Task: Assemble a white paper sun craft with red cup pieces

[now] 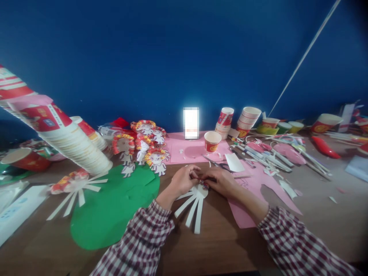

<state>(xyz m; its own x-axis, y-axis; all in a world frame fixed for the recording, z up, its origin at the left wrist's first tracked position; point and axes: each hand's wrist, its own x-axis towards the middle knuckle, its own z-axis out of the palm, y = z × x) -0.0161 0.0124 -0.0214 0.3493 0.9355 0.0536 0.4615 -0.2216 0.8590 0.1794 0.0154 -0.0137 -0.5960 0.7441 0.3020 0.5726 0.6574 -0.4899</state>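
Note:
In the middle of the table lies a cut-up paper cup (202,191), its white strips fanned out toward me from a round base. My left hand (186,179) and my right hand (220,181) meet at its far side, fingertips pinched together on its red-and-gold strips. The fingers hide most of that part, so I cannot see exactly how the strips are bent. Just beyond my right hand are scissors (225,166) and a white paper piece (235,162). Pink paper (244,214) with a cut-out edge lies under my right forearm.
Green paper (115,214) lies at left, beside another fanned cut cup (77,186). A long stack of paper cups (69,138) leans over it. Several paper lion figures (156,159) stand behind. A single cup (212,141) stands on pink sheeting; pens (273,159) and scraps spread right.

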